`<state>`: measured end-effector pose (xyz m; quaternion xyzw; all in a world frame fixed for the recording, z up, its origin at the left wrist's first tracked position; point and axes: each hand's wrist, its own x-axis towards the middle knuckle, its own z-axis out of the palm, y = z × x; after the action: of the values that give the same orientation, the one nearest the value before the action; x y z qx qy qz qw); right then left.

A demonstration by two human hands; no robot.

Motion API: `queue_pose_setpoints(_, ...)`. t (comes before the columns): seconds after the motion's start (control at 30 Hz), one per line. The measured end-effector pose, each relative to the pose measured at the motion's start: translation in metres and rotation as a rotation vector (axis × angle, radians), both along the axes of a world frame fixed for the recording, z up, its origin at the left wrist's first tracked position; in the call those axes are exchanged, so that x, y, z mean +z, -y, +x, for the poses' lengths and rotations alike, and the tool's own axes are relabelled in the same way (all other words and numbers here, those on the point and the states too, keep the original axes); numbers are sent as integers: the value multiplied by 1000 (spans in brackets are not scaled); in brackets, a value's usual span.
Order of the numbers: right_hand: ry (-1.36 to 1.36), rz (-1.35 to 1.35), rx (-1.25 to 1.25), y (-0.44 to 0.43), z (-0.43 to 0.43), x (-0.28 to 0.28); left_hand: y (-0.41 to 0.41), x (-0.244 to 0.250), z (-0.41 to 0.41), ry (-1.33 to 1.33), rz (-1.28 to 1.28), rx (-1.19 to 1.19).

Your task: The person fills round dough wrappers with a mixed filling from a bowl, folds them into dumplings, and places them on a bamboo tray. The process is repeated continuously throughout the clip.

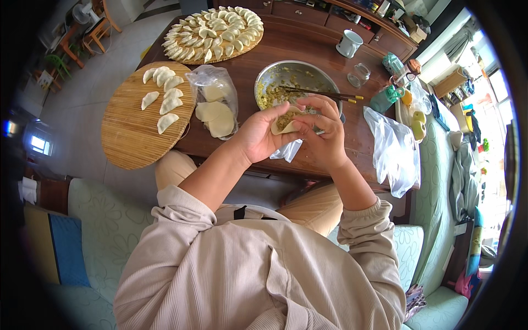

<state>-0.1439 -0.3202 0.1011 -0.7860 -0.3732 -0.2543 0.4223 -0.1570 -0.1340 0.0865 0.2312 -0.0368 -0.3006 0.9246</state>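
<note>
A round dumpling wrapper [279, 127] with chopped filling [285, 119] on it rests in my left hand [260, 134], its edge partly curled up. The fingers of my right hand [326, 134] pinch the wrapper's right edge. Just beyond my hands stands a steel mixing bowl [268, 68] with yellow-green filling inside. A pair of chopsticks [326, 94] lies across the bowl, tips in the filling. To the left, several flat wrappers [220, 121] lie at the mouth of a clear plastic bag [226, 78].
A round bamboo board [128, 132] with several dumplings overhangs the table's left edge. Behind it, another board [243, 51] is crowded with dumplings. At right are a white enamel mug [350, 43], a glass jar [359, 75] and a plastic bag [390, 144] hanging over the wooden table's edge [359, 165].
</note>
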Motion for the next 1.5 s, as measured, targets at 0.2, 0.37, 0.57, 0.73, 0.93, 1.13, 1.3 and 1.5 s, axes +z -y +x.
queue_pose_setpoints(0.2, -125, 111, -10, 2, -3, -7, 8, 10, -14, 350, 463, 95)
queue_pose_setpoints(0.37, -103, 86, -3, 2, -5, 0, 10, 12, -15, 432, 536, 167)
queue_pose_setpoints(0.57, -40, 82, 2, 5, -4, 6, 13, 18, -20, 474, 564, 158)
queue_pose_setpoints(0.73, -71, 122, 11, 6, -5, 5, 14, 16, -20, 577, 610, 166)
queue_pose_setpoints(0.93, -244, 188, 107, 3, -10, 16, 13, 11, -19, 673, 593, 207)
queue_pose_setpoints(1.13, -319, 82, 189, 13, -5, 18, 11, 15, -20, 734, 591, 185)
queue_pose_setpoints(1.3, -171, 38, 165, 13, -5, 18, 11, 14, -20, 710, 576, 149)
queue_pose_setpoints(1.5, 18, -1, 48, 8, -8, 19, 14, -4, -12, 683, 662, 268)
